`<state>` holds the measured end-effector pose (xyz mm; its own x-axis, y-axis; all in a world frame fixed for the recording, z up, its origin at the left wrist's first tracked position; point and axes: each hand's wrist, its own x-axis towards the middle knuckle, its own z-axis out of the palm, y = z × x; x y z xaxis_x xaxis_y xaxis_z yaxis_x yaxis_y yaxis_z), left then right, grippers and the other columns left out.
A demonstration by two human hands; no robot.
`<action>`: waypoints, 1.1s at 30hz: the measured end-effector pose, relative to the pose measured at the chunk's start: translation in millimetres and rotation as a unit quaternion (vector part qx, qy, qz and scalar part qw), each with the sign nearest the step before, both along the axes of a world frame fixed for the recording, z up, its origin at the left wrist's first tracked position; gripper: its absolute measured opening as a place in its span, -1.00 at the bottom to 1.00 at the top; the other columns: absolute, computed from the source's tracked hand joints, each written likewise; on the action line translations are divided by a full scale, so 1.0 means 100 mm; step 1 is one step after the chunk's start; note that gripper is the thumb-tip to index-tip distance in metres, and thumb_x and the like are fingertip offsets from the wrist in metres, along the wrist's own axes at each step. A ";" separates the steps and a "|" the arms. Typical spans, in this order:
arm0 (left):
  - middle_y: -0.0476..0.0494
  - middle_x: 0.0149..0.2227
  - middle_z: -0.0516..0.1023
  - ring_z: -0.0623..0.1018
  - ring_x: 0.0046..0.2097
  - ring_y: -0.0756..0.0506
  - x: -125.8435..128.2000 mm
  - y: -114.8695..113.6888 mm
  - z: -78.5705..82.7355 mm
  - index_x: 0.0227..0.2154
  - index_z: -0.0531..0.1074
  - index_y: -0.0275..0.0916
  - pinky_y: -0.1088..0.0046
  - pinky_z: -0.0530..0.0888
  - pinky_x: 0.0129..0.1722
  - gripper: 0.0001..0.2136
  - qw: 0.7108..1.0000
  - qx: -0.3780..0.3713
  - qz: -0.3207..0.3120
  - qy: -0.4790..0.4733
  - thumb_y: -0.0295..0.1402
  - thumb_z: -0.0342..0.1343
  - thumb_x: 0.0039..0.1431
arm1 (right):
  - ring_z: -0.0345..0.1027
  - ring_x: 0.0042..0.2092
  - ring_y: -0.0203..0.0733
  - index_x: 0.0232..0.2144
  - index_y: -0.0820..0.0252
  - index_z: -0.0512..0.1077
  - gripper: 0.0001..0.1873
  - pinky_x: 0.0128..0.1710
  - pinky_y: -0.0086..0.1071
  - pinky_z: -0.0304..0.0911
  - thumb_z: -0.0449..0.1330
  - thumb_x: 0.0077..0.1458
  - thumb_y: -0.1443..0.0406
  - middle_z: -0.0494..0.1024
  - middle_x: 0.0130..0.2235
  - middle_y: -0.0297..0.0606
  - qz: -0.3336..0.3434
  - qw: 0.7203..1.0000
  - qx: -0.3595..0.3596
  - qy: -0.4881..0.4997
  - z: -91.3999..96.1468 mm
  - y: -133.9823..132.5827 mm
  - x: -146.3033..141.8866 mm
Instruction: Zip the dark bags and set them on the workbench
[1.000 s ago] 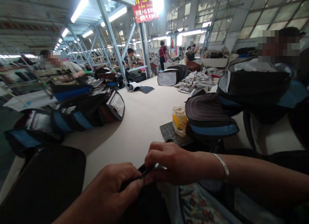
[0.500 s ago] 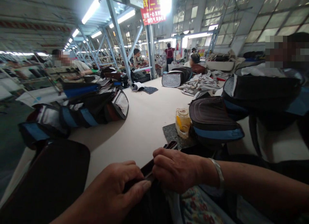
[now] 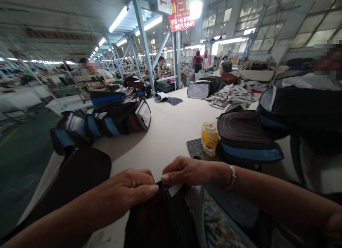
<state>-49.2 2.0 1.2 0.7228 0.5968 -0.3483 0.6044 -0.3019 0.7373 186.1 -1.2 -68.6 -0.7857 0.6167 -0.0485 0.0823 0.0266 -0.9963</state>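
Both hands have slid along to the top edge of a black fabric bag (image 3: pixel 152 219) — the left hand (image 3: pixel 125 185) and the right hand (image 3: pixel 191 171) now sit with their fingertips almost meeting, the fingers closed and pinching that edge. The bag stands at the near edge of the table (image 3: pixel 165 134), beside floral lining fabric (image 3: pixel 220 219). Past the right hand lies a brown-and-blue backpack (image 3: pixel 248 137) — next to it, a yellowish plastic bag (image 3: pixel 210 138) rests on a dark mat (image 3: pixel 193 145)
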 end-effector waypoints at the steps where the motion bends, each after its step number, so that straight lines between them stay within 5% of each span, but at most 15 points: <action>1: -0.02 -0.36 0.35 0.32 -0.35 -0.05 -0.01 0.00 -0.02 -0.52 0.39 -0.25 0.45 0.30 -0.31 -0.60 1.000 -0.016 -0.002 -0.003 -0.10 -0.01 0.36 | -0.10 -0.43 -0.41 -0.42 0.30 0.34 -0.41 -0.47 -0.44 -0.11 0.22 0.18 -0.16 0.08 -0.47 -0.48 0.004 1.000 -0.013 0.009 0.00 0.00 0.01; 11: -0.02 -0.38 0.34 0.26 -0.37 -0.04 0.05 -0.07 -0.18 -0.45 0.50 -0.29 0.43 0.25 -0.36 -0.65 0.993 -0.108 0.039 -0.040 -0.09 0.11 0.25 | 0.24 -0.34 -0.35 -0.31 0.39 0.50 -0.63 -0.33 -0.47 0.17 0.36 0.12 0.11 0.42 -0.36 -0.32 0.016 0.999 0.026 0.036 -0.03 -0.06 0.04; 15: -0.01 -0.45 0.37 0.32 -0.40 -0.05 0.10 -0.18 -0.30 -0.52 0.45 -0.25 0.43 0.25 -0.37 -0.79 0.993 -0.071 0.088 -0.029 -0.21 0.12 0.08 | 0.20 -0.40 -0.39 -0.41 0.32 0.46 -0.87 -0.40 -0.50 0.13 0.28 0.13 0.33 0.38 -0.40 -0.37 -0.061 0.968 0.240 0.029 -0.08 -0.22 -0.01; 17: 0.00 -0.44 0.41 0.37 -0.39 -0.06 0.14 -0.26 -0.32 -0.55 0.41 -0.22 0.43 0.26 -0.37 -0.84 0.994 -0.016 0.100 -0.032 -0.28 0.08 0.06 | 0.22 -0.39 -0.39 -0.43 0.31 0.45 -0.87 -0.38 -0.49 0.14 0.29 0.13 0.36 0.37 -0.40 -0.36 -0.078 0.954 0.287 0.046 -0.10 -0.26 0.02; 23: 0.03 -0.43 0.41 0.41 -0.38 -0.04 0.15 -0.38 -0.29 -0.54 0.34 -0.20 0.46 0.30 -0.35 -0.78 0.993 0.062 0.078 -0.068 -0.29 0.06 0.21 | 0.46 -0.13 -0.19 -0.15 0.37 0.54 -0.41 -0.01 -0.32 0.35 0.05 0.36 -0.08 0.58 -0.16 -0.10 -0.041 0.996 0.009 0.072 -0.12 -0.13 0.33; 27: 0.01 -0.41 0.40 0.39 -0.38 -0.04 0.13 -0.34 -0.28 -0.52 0.36 -0.21 0.46 0.30 -0.36 -0.77 0.994 0.051 0.060 -0.073 -0.28 0.04 0.24 | 0.46 -0.13 -0.19 -0.17 0.39 0.57 -0.38 -0.01 -0.32 0.33 0.13 0.28 -0.12 0.59 -0.15 -0.10 -0.047 0.998 -0.004 0.047 -0.06 -0.10 0.37; 33: 0.00 -0.39 0.38 0.37 -0.38 -0.04 0.08 -0.28 -0.24 -0.48 0.38 -0.22 0.47 0.30 -0.38 -0.71 0.999 0.024 0.014 -0.037 -0.19 0.03 0.32 | 0.22 -0.32 -0.35 -0.24 0.42 0.56 -0.46 -0.30 -0.45 0.15 0.29 0.19 -0.04 0.41 -0.34 -0.32 -0.037 0.997 0.046 0.058 -0.10 -0.23 0.22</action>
